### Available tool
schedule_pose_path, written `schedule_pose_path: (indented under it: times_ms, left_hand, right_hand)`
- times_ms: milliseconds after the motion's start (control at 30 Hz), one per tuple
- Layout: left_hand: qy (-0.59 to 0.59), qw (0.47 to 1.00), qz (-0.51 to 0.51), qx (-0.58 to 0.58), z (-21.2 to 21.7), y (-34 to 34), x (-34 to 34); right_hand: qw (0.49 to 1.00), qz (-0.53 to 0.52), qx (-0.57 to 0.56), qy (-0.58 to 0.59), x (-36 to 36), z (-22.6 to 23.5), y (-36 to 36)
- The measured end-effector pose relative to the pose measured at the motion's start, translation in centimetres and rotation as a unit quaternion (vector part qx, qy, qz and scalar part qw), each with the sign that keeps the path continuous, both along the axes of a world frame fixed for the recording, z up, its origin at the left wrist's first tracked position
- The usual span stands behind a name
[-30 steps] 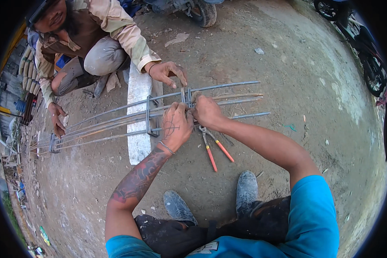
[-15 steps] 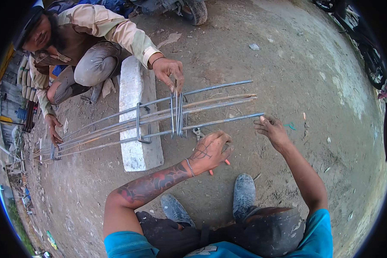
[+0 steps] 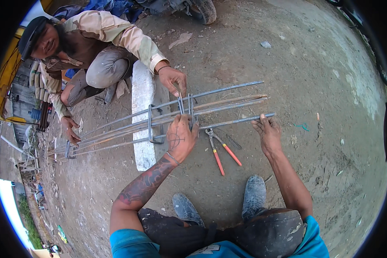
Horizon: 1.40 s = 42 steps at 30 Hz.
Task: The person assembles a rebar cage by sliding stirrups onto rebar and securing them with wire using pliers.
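Field notes, left to right.

At 9 o'clock, far end of the rebar cage [image 3: 129, 127]: a co-worker's hand [image 3: 70, 129] rests on the bars near the end stirrup [image 3: 68, 150]. Long parallel steel rods run from there toward 2 o'clock, lying across a white concrete block [image 3: 142, 124] on bare dirt.

A second stirrup [image 3: 152, 127] stands around the bars over the block, apparently already set in place.

Centre: a pair of stirrups [image 3: 185, 107] stand close together on the bars. The co-worker's other hand [image 3: 173, 79] touches them from 12 o'clock. The person's left hand [image 3: 181, 137] is closed around the near bar just below this pair, fingers curled over the rod.

Just right, at 5 o'clock from that hand: pincers with orange handles [image 3: 219, 148] lie on the ground, untouched.

Right hand [image 3: 267, 133]: open, fingers spread, fingertips resting on the free end of the near bar; it grips nothing.

Judgement: cage partly assembled. The stretch from the paired stirrups to the free rod ends carries no stirrups. Whether the pair is tied, I cannot tell.
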<state>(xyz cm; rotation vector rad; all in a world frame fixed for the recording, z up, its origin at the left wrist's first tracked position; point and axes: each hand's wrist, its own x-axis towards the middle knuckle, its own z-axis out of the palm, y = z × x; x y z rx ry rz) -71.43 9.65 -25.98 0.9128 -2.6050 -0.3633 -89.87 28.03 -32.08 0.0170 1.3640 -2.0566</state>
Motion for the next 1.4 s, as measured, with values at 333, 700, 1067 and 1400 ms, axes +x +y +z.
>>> schedule_pose_path:
  times_ms: [333, 700, 1067, 1400]
  left_hand:
    - [-0.076, 0.993, 0.073, 0.044, 0.0, -2.5, 2.3]
    - [-0.087, 0.981, 0.03, -0.17, 2.5, -4.4, 4.8]
    - [-0.094, 0.971, -0.107, -0.192, 0.2, -6.3, 6.6]
    - [-0.018, 0.987, 0.018, 0.159, 1.5, -0.4, -1.0]
  right_hand:
    - [0.753, 0.235, 0.162, 0.592, 8.5, 6.1, -7.5]
    - [0.781, 0.286, 0.258, 0.492, 8.3, 4.3, -13.5]
    - [0.835, 0.258, 0.211, 0.437, 5.7, 4.5, -11.7]
    - [0.824, 0.177, 0.263, 0.47, 4.7, 4.1, -8.6]
